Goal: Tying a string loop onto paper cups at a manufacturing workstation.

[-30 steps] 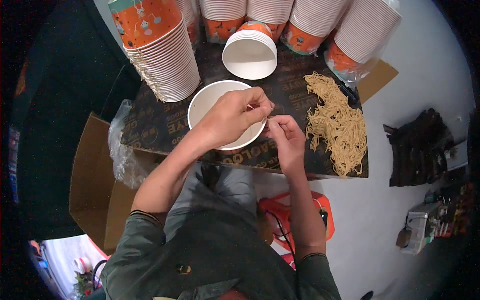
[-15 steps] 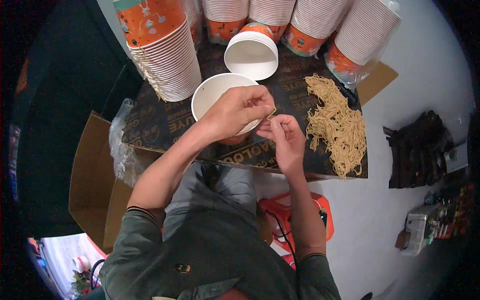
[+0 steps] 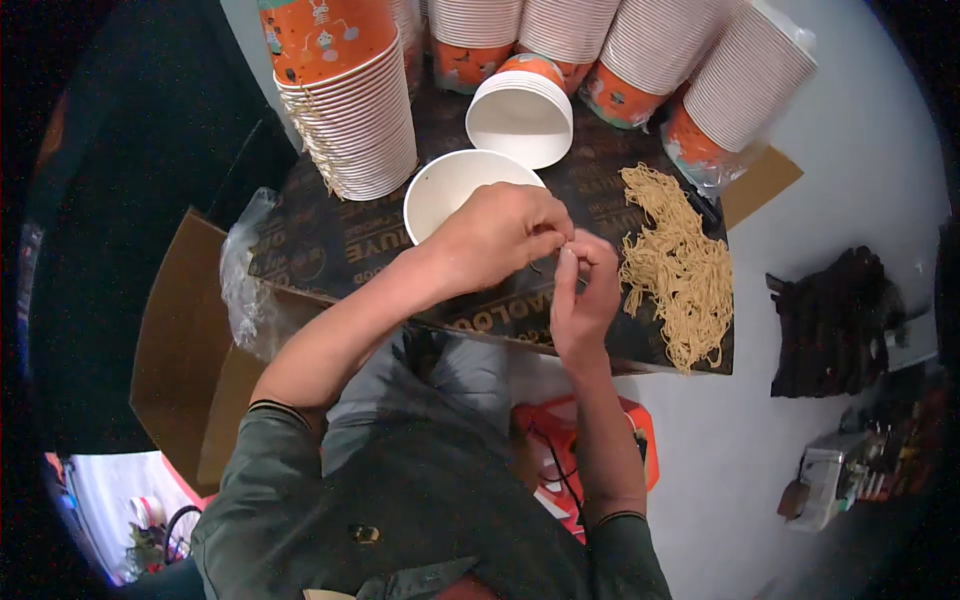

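My left hand [image 3: 500,235] reaches over a white paper bucket [image 3: 440,195] standing near the front edge of the dark table, hiding part of its rim. Its thumb and fingers are pinched together, meeting the pinched fingertips of my right hand [image 3: 588,290] just right of the bucket. Both hands pinch a thin tan string, mostly hidden by the fingers. A heap of tan strings [image 3: 685,275] lies to the right of my right hand. At the left stands a tall stack of orange-and-white paper buckets [image 3: 355,120], with tan string ends hanging along its left side.
A few nested white buckets [image 3: 520,120] lie tipped behind the front one. Several bagged bucket stacks [image 3: 640,55] line the back. An open cardboard box [image 3: 180,340] and a clear plastic bag [image 3: 248,275] are at the table's left. A red-orange stool [image 3: 640,440] is below.
Both hands have moved a little right, and the fingertips have come together. The tan string that showed between them is now mostly hidden. The whole view has shifted slightly.
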Action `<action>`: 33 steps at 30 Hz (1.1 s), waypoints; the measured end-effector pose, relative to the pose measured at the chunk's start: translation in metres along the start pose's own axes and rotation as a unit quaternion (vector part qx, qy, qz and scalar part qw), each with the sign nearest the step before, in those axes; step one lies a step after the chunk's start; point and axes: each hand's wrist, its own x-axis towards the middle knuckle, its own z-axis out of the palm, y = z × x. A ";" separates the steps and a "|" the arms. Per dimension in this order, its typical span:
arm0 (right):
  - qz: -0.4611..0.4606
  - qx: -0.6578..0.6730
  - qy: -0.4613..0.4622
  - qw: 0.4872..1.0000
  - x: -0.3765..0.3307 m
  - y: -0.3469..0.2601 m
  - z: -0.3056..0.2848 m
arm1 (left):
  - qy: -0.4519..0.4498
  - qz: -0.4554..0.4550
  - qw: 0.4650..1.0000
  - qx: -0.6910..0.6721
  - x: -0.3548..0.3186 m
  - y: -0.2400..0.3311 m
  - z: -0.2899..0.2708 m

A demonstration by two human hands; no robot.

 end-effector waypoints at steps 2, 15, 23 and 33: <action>0.018 -0.010 -0.011 1.000 -0.001 -0.005 -0.001 | -0.006 0.011 1.000 0.010 -0.001 -0.003 -0.003; 0.014 0.082 -0.024 0.996 -0.003 0.000 0.006 | -0.079 -0.022 0.996 -0.039 0.000 0.001 -0.018; 0.132 0.193 -0.060 0.971 0.003 -0.008 0.001 | -0.066 -0.019 0.993 -0.093 -0.004 -0.008 -0.012; 0.168 0.289 -0.017 0.942 0.004 -0.013 0.009 | -0.057 -0.074 0.971 -0.222 -0.006 -0.026 -0.008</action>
